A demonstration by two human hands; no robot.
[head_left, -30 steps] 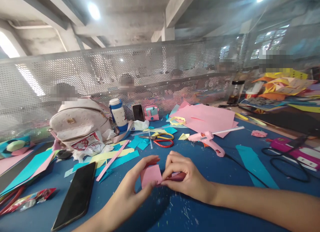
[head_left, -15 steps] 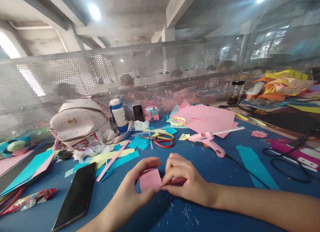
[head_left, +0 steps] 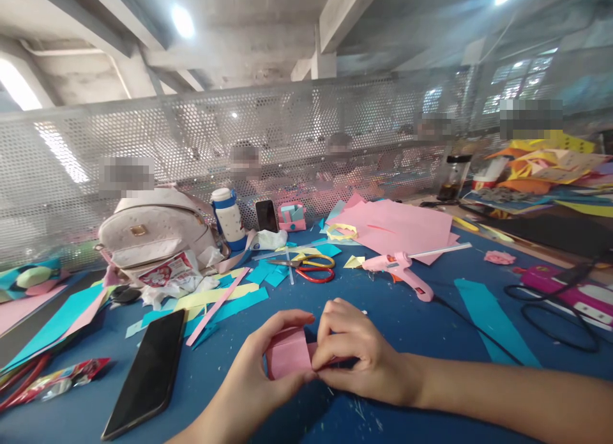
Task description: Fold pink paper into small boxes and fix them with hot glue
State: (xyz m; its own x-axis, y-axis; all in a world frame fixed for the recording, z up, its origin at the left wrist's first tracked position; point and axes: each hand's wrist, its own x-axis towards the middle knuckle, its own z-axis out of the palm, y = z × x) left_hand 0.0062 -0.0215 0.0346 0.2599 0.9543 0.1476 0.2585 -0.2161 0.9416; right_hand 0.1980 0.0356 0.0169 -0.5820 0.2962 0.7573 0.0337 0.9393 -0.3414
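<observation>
A small folded piece of pink paper [head_left: 287, 359] is held low over the blue table [head_left: 397, 316], near its front edge. My left hand [head_left: 261, 374] pinches its left side, thumb below and forefinger curled over the top. My right hand [head_left: 357, 354] pinches its right edge with closed fingers. Part of the paper is hidden under my right fingers.
A black phone [head_left: 146, 370] lies at the left. Behind my hands are scissors [head_left: 309, 268], a pink glue gun [head_left: 400, 270] with its cord, pink sheets [head_left: 402, 227], teal and yellow strips [head_left: 225, 303], a backpack [head_left: 153, 230] and a bottle [head_left: 228, 217]. A perforated metal screen [head_left: 287, 144] closes the back.
Both hands and the pink paper have shifted slightly toward me and lower. The paper looks more tightly folded between the fingers. Nothing else on the table moved.
</observation>
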